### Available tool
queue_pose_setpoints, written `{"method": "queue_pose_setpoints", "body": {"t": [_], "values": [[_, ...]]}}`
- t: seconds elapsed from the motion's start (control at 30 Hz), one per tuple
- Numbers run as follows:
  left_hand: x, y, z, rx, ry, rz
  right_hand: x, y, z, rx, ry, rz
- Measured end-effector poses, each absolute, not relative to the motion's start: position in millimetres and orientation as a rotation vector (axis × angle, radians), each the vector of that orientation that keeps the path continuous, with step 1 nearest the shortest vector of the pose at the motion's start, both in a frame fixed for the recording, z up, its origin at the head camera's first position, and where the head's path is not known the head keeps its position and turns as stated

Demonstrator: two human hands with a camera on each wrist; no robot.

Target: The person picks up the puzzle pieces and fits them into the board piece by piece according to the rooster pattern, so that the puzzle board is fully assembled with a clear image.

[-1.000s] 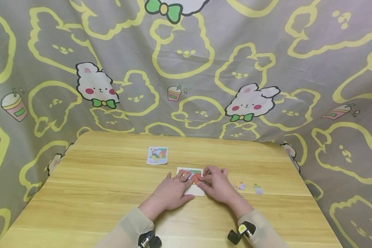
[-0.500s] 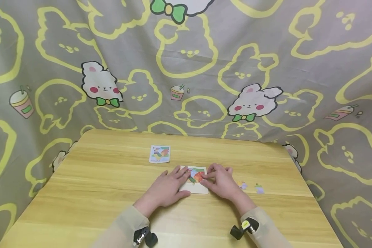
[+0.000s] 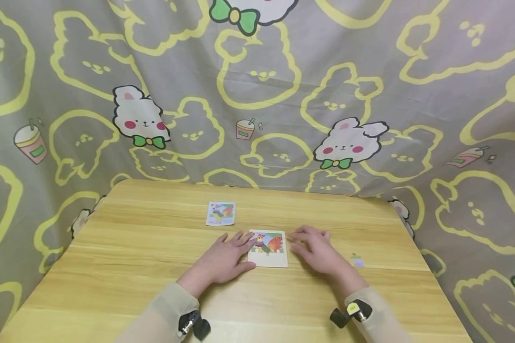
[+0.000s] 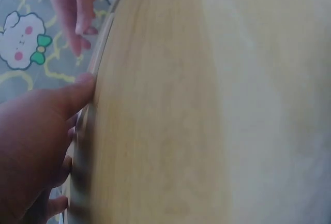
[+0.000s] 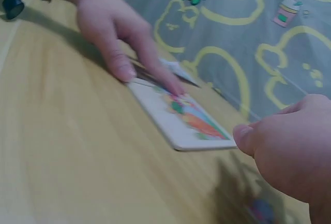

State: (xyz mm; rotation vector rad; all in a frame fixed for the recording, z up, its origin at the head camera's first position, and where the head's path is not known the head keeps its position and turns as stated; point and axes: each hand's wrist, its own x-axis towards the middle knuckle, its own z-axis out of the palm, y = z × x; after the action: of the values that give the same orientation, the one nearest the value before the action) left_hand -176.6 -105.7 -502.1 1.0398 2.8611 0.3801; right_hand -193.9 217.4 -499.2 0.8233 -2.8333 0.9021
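Two hands are set apart on either side of a rooster puzzle board (image 3: 268,260) on a wooden table (image 3: 90,267): its left edge is touched by the left hand (image 3: 222,259), fingers outstretched; whether anything is pinched by the right hand (image 3: 318,251), beside the right edge, cannot be told. Farther right, a loose piece (image 3: 358,261) is seen; behind, a rooster card (image 3: 221,214).

Left hand (image 3: 223,259): palm down, fingers extended, thumb splayed. Right hand (image 3: 318,250): fingers loosely bent, thumb apart from index. Arms (image 3: 154,312) sleeved, converging forward.
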Motion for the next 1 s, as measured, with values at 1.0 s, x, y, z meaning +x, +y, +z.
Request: {"method": "queue_pose_setpoints", "body": {"t": [1.0], "values": [[-176.2, -106.5, -501.8, 1.054, 2.856, 0.405, -174.4, 263.6, -493.3, 0.614, -3.003, 0.943]]}}
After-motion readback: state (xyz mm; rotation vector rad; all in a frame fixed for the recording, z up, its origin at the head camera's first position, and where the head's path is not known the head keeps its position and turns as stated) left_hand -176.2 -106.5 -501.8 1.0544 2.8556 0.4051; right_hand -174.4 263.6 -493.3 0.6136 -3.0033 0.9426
